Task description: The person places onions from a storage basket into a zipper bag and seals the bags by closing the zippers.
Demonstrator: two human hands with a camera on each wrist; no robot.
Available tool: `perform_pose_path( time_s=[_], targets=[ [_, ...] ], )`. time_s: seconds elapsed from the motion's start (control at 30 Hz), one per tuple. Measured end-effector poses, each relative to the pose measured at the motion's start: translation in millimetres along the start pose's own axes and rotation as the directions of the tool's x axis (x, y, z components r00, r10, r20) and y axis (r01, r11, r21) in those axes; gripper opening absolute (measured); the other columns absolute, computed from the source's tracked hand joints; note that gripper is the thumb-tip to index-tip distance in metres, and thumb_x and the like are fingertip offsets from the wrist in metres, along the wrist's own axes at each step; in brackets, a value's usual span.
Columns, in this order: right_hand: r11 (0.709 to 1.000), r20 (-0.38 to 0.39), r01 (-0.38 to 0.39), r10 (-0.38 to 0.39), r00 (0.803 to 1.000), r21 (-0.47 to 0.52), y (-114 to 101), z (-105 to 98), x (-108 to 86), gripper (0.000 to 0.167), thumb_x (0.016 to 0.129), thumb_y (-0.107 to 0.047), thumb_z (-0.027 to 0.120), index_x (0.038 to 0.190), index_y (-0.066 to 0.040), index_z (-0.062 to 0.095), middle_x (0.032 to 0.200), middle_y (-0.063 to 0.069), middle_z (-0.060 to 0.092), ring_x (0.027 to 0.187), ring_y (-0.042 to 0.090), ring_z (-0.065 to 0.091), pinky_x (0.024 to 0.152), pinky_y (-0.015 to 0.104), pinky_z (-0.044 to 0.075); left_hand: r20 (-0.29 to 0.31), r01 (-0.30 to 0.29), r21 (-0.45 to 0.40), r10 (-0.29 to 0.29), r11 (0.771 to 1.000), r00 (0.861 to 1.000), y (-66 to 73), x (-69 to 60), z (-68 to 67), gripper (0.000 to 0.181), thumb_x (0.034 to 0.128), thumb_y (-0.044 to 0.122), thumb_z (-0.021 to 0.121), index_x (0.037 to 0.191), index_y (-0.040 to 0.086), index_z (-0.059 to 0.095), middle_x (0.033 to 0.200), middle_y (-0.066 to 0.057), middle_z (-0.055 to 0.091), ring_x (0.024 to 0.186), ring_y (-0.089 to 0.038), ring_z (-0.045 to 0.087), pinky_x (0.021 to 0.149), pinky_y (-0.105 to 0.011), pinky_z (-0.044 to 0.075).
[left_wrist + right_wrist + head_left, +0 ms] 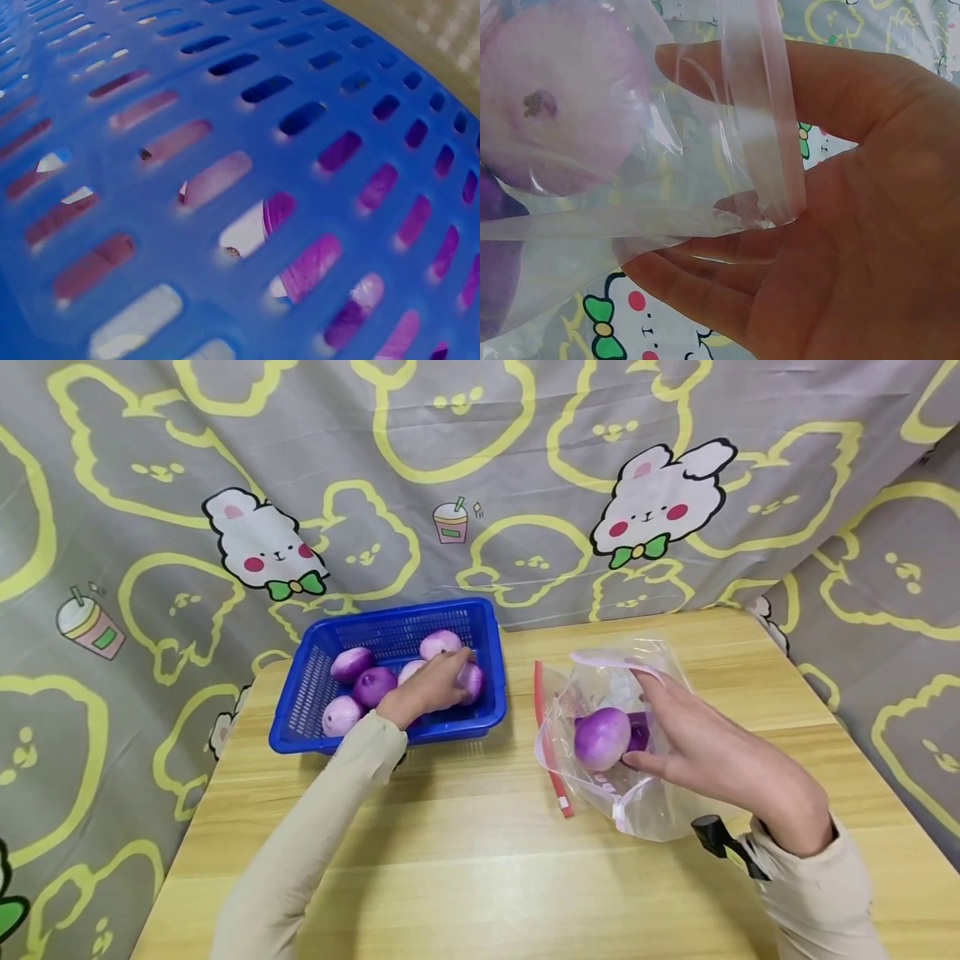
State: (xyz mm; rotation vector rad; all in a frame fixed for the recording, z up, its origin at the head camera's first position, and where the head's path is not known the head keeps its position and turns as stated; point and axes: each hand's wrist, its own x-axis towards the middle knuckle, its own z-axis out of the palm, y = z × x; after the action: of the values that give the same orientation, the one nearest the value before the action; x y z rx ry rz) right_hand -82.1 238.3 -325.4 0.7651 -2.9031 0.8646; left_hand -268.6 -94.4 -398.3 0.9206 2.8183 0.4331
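Observation:
In the head view my left hand [435, 683] reaches into the blue plastic basket [300, 727]. Its fingers curl over a purple onion [472, 683] at the basket's right end. Several other onions [375, 687] lie around it. On the right, my right hand [712, 747] holds the rim of a clear zip bag [652, 818], its mouth spread wide. Inside the bag sits a purple onion [602, 737], with more purple behind it. The right wrist view shows the bag's rim [769, 112] running between the thumb and fingers. Basket slots fill the left wrist view, hiding the left hand there.
A red strip [551, 735] on clear plastic lies along the bag's left side. Both rest on a wooden table [465, 852]. A grey patterned cloth [525, 485] hangs behind the table and at its sides. A black strap [723, 843] is on the right wrist.

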Motion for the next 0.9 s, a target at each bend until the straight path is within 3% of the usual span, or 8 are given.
perform_pose_path(
  time_s=[0.4, 0.67, 0.9],
  targets=[
    [1.0, 0.018, -0.008, 0.008, 1.0, 0.005, -2.2, 0.2, 0.8, 0.097, 0.083, -0.015, 0.082, 0.156, -0.009, 0.019, 0.146, 0.013, 0.04, 0.137, 0.032, 0.037, 0.109, 0.057, 0.034, -0.019, -0.018, -0.002, 0.018, 1.0, 1.0, -1.6, -2.7, 0.8, 0.056, 0.0832, 0.007, 0.075, 0.134, 0.002, 0.051, 0.124, -0.019, 0.062, 0.119, -0.033, 0.056, 0.099, -0.049, 0.046],
    [1.0, 0.029, -0.028, 0.028, 0.999, 0.01, -3.5, -0.1, 0.0, 0.097, 0.083, -0.016, 0.081, 0.157, -0.007, 0.018, 0.149, 0.013, 0.037, 0.139, 0.032, 0.035, 0.109, 0.057, 0.034, -0.072, -0.054, 0.016, 0.055, 0.998, 0.996, -0.3, -6.4, 3.5, 0.054, 0.0803, 0.006, 0.077, 0.13, 0.001, 0.056, 0.122, -0.019, 0.063, 0.115, -0.033, 0.059, 0.097, -0.046, 0.048],
    [1.0, 0.026, -0.031, 0.031, 0.999, -0.005, -3.6, -0.4, -0.4, 0.098, 0.084, -0.015, 0.081, 0.156, -0.004, 0.016, 0.152, 0.018, 0.034, 0.141, 0.036, 0.032, 0.109, 0.059, 0.033, -0.129, -0.078, -0.029, 0.073, 0.997, 0.989, 0.6, -9.8, -1.9, 0.056, 0.0807, 0.006, 0.077, 0.132, 0.001, 0.055, 0.125, -0.018, 0.063, 0.114, -0.031, 0.06, 0.096, -0.046, 0.049]
  ],
)
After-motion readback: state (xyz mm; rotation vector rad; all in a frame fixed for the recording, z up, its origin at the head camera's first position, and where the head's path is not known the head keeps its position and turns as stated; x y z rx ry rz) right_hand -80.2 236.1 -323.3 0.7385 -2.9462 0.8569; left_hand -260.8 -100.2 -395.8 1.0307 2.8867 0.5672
